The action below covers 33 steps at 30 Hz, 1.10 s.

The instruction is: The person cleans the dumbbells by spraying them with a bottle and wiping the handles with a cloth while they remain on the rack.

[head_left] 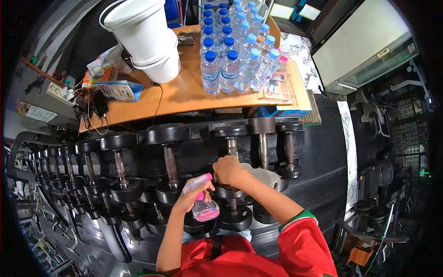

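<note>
My left hand (191,195) is wrapped round a clear spray bottle (206,211) with a pink nozzle and collar and a pink label. Just to its right, my right hand (229,171) is closed over the handle of a black dumbbell (231,147) on the rack; its fingertips are mostly hidden. A grey cloth (264,177) drapes over the neighbouring dumbbell (263,150), partly behind my right forearm. Another dumbbell (171,161) stands left of the spray bottle.
The dumbbell rack (198,147) runs off to the left with several more dumbbells. Behind it, a wooden desk (184,99) carries stacked white buckets (159,69), several water bottles (228,71), a desk calendar (121,90) and cables. A white fridge (357,44) stands at the right.
</note>
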{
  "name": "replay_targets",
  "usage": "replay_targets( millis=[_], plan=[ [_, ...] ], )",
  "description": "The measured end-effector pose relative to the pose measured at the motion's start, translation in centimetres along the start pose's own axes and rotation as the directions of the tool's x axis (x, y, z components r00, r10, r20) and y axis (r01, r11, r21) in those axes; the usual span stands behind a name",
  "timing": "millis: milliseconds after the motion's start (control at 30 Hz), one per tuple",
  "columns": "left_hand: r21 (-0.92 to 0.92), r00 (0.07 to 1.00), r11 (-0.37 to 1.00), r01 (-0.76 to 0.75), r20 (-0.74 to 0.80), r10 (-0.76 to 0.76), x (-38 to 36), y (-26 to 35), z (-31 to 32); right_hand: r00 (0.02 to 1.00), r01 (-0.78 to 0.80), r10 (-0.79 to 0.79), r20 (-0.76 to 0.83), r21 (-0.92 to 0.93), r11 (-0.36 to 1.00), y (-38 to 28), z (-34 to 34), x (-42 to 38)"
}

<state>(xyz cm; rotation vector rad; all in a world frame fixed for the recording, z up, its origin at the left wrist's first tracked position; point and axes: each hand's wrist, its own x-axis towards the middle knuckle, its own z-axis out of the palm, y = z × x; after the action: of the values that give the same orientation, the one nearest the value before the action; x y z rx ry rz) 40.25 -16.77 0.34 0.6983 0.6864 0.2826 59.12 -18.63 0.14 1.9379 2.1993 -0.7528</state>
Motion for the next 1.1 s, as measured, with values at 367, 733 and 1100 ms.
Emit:
replay_targets(
  millis=[367, 733, 1100],
  plan=[
    [0.022, 0.999, 1.0, -0.013, 0.044, 0.012, 0.0, -0.2, -0.4, 0.996, -0.071, 0.076, -0.05, 0.105, 0.992, 1.3, -0.3, -3.1],
    [0.075, 1.0, 0.997, 0.015, 0.021, -0.016, 0.0, 0.1, 0.0, 0.822, -0.168, 0.08, -0.564, -0.105, 0.98, 3.2, -2.4, -2.8],
    [0.09, 1.0, 0.996, 0.016, 0.017, -0.018, -0.2, 0.5, 0.4, 0.945, 0.187, -0.217, -0.245, -0.141, 0.972, 4.2, -2.1, -5.0]
  ],
)
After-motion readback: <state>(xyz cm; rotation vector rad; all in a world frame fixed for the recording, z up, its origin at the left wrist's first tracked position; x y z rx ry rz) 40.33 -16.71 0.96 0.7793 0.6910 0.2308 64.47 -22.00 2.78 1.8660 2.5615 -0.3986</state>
